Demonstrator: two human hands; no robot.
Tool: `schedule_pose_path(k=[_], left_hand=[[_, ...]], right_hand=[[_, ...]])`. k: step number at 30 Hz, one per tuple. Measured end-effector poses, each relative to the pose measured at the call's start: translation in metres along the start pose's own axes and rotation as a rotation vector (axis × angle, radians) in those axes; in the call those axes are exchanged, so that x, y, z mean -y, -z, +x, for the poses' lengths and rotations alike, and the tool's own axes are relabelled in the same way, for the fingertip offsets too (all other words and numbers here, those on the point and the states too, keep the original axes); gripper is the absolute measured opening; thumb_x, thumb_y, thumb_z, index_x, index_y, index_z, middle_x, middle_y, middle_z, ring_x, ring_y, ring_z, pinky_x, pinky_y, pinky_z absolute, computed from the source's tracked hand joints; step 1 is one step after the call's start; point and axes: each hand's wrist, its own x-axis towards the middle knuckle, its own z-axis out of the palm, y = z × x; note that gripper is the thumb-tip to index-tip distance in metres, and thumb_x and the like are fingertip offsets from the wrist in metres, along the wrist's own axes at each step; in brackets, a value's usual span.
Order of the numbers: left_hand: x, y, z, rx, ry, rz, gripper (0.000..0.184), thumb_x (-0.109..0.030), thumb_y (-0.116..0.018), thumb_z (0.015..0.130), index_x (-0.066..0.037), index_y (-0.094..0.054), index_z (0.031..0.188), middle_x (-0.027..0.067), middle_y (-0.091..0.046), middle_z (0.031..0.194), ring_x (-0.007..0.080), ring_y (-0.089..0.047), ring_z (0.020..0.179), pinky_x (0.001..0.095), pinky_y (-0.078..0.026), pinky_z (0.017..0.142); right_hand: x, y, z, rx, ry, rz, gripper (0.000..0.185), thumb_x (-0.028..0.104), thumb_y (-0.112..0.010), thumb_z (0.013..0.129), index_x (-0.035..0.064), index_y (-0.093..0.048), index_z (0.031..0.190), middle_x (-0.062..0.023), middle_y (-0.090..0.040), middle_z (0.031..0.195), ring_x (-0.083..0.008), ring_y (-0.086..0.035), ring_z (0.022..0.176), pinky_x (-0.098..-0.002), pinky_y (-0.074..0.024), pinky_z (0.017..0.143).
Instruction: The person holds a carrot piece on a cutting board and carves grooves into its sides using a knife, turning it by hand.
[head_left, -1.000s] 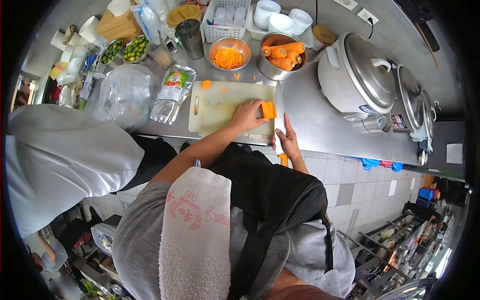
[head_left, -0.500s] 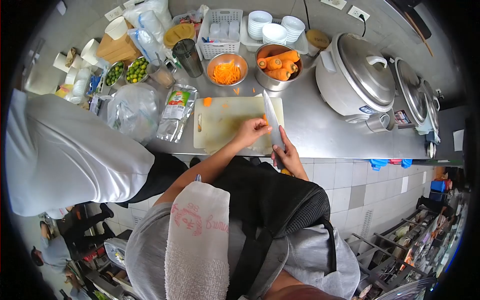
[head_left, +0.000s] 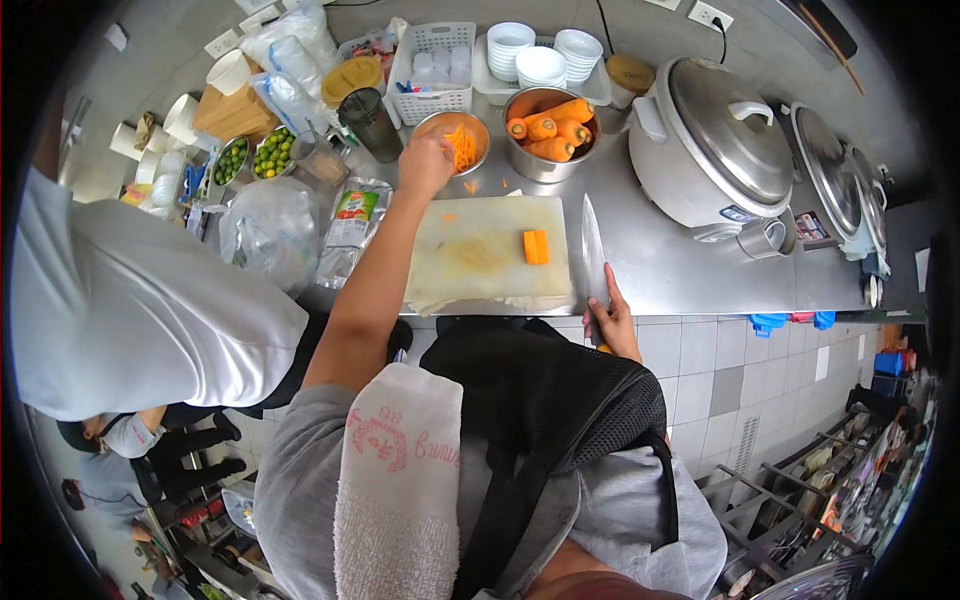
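Observation:
My left hand reaches over the left rim of a metal bowl of carrot strips; its fingers are partly hidden, and what they hold, if anything, cannot be made out. My right hand is closed on the handle of a large knife, whose blade points away from me just right of the cutting board. Cut carrot pieces lie on the board's right side. Whole peeled carrots fill a deeper metal bowl beyond the board.
A big rice cooker stands right. White bowls and a plastic basket are at the back. Left are a foil pouch, a plastic bag and green citrus. A person in white stands close at my left.
My left hand has left the carrot pieces and moved up and left to the bowl of strips. My right hand has shifted the knife right, off the board. The carrot piece at the board's upper left no longer shows.

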Motion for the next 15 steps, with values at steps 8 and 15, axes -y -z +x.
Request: schedule_pose_path(k=[8,15], left_hand=[[-0.078,-0.075,-0.121,0.645,-0.550,-0.236,0.065,0.014,-0.065,0.073,-0.016,-0.069,0.130,0.0104,-0.059,0.145,0.0345,-0.050,0.139,0.0438,-0.042,0.117],[-0.057,-0.081,-0.130,0.617,-0.142,-0.766,0.051,0.017,-0.068,0.078,-0.009,-0.064,0.122,0.0083,-0.059,0.143,0.0261,-0.058,0.133,0.0397,-0.048,0.113]], right_hand=[[-0.007,0.028,0.024,0.062,-0.037,-0.074,0.078,-0.001,-0.056,0.105,0.0249,-0.023,0.170,-0.0043,-0.062,0.077,-0.0119,-0.059,0.060,-0.0300,-0.0544,0.052],[0.007,0.051,0.058,0.192,-0.076,-0.053,0.076,-0.001,-0.055,0.106,0.0261,-0.024,0.170,-0.0053,-0.063,0.076,-0.0130,-0.061,0.061,-0.0296,-0.0542,0.052]])
